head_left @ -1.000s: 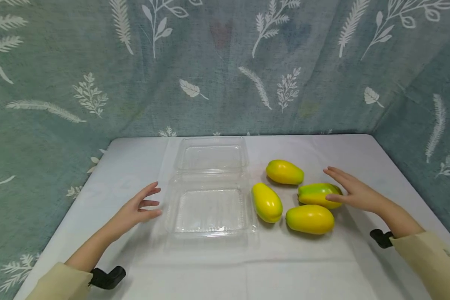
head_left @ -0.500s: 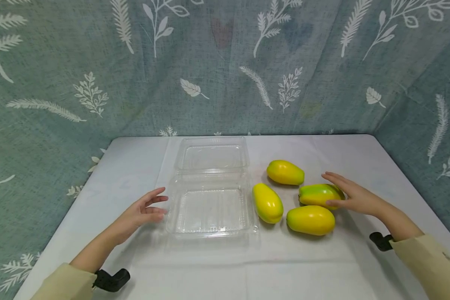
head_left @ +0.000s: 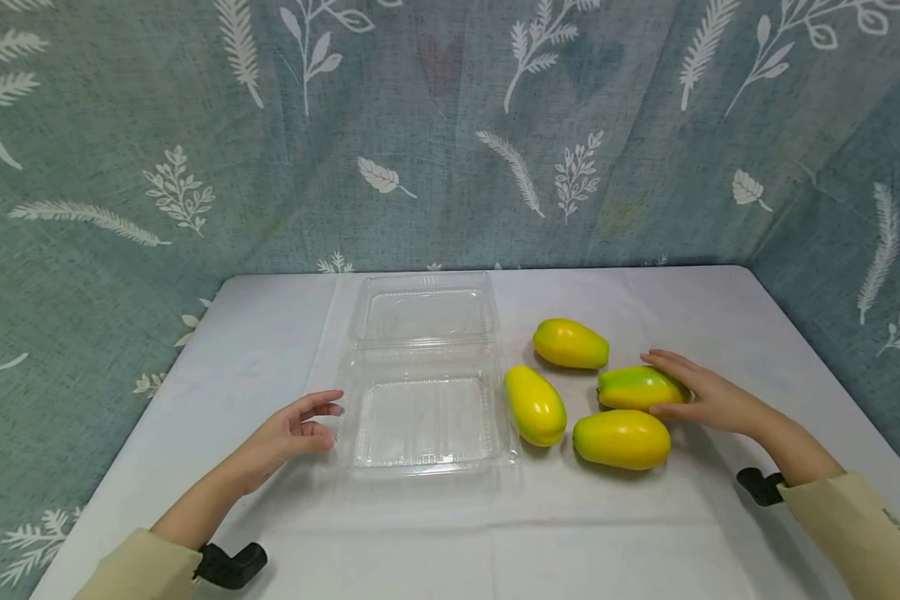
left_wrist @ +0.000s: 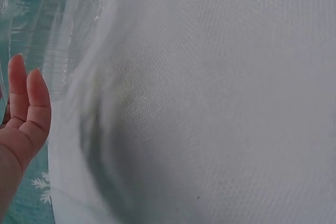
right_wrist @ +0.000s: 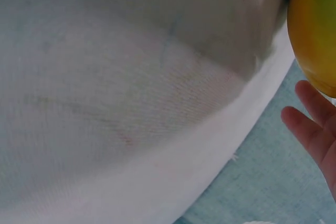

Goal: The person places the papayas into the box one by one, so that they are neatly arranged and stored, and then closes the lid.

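An open clear plastic clamshell container [head_left: 423, 421] lies on the white-covered table, its lid [head_left: 427, 312] folded back toward the wall. At its left rim is my left hand [head_left: 288, 437], fingertips right at the edge and fingers loosely bent; in the left wrist view two fingers [left_wrist: 38, 98] stand extended near the clear plastic. My right hand [head_left: 720, 402] is spread around the right end of a green-and-yellow papaya [head_left: 637, 387], thumb on the near side and fingers over the far side. In the right wrist view, fingertips [right_wrist: 310, 98] show just below the papaya [right_wrist: 317, 30].
Yellow papayas lie around the one by my right hand: one in front [head_left: 621, 440], one behind [head_left: 570, 343], and one close to the container's right side [head_left: 535, 406]. A leaf-patterned green cloth [head_left: 450, 167] hangs behind the white table [head_left: 390, 550] and along its sides.
My left hand has moved right, up to the container's left rim. The right hand has lowered slightly and drawn a little closer around the green-and-yellow papaya. The container and papayas stay in place.
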`<state>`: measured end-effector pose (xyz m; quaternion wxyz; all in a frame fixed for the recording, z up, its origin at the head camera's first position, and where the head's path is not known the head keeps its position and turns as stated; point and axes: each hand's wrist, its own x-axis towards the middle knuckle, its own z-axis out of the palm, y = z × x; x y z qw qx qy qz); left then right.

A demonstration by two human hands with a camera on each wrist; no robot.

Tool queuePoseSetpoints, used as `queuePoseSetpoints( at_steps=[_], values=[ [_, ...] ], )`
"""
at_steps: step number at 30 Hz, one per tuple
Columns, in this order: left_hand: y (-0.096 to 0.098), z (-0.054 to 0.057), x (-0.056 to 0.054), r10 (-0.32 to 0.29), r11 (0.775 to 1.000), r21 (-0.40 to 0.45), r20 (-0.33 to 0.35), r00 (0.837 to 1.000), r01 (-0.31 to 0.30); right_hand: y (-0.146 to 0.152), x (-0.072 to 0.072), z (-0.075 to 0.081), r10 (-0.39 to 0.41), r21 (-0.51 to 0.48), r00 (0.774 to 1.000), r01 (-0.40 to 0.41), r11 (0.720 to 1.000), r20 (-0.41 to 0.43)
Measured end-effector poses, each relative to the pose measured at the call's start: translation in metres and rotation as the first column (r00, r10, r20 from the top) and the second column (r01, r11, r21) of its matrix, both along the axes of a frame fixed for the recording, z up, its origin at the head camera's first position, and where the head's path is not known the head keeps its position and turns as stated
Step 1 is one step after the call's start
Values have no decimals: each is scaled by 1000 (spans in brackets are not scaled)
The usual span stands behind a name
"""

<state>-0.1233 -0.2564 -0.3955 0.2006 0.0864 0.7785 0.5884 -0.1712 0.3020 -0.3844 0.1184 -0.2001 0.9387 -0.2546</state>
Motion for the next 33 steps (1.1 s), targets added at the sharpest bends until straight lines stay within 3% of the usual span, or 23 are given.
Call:
queuePoseSetpoints(
  at_steps=[22, 33],
  values=[
    [1, 2, 2, 21, 999, -28, 41, 999, -20, 7, -2, -4, 51, -80, 999, -50, 996, 12],
    [3, 4, 4, 71, 996, -51, 62, 995, -68, 9, -4, -1, 53, -85, 999, -52, 995, 9]
  ],
)
